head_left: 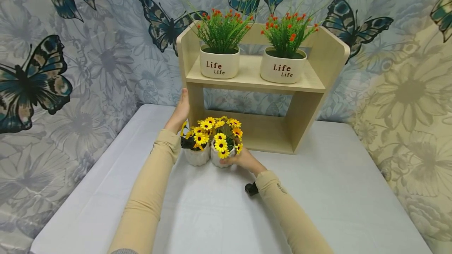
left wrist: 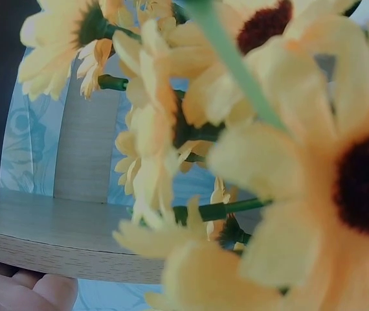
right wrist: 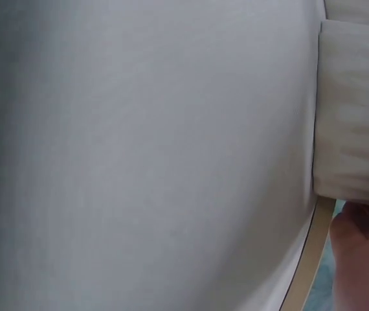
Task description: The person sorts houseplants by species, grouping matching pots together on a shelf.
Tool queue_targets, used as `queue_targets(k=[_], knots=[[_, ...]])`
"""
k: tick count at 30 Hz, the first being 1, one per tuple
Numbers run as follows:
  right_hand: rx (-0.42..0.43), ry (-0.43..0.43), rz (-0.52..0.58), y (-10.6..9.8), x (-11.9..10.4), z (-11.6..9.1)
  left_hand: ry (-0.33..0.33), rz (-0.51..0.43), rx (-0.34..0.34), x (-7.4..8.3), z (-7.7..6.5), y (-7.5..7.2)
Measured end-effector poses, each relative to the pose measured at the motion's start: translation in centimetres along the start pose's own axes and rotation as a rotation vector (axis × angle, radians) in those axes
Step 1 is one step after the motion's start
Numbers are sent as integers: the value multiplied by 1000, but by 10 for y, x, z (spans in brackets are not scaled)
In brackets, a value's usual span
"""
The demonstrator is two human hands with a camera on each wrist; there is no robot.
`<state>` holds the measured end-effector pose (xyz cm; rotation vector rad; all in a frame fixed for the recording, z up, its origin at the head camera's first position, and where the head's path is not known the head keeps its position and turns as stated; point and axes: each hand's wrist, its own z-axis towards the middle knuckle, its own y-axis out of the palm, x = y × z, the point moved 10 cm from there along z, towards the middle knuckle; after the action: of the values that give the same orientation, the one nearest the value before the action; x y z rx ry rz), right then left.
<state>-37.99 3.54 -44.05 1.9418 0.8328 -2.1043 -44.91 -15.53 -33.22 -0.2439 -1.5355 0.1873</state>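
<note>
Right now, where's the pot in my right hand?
In the head view, the pot is near centre, just right of the other yellow-flowered pot, in front of the wooden shelf.

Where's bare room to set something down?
Tabletop right of the right sleeve; tabletop left of the left sleeve; lower board beside the shelf's right panel. Crowded: shelf's left front, with two yellow-flower pots, left hand and right hand.

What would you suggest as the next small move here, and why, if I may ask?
Perhaps lift the right potted yellow daisies onto the lower shelf: the right hand holds their white pot just in front of it, that shelf shows bare space, the left hand rests against the side panel, and two red-flowered pots stand on the upper shelf.
</note>
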Motion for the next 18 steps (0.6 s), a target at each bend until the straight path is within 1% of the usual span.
queue_targets(k=[6,10,13,15,18], knots=[[0,22,20,1,3,2,1,-8,0,0,1,1],[57,13,41,-2,21,11,4,-10,-4,-1,1,1],[113,-20,54,-4,30,17,8,-6,-2,0,1,1],[132,-52,60,-4,28,17,9,-4,0,1,0,1],[132,-89,56,-3,22,16,14,-4,-3,1,-1,1]])
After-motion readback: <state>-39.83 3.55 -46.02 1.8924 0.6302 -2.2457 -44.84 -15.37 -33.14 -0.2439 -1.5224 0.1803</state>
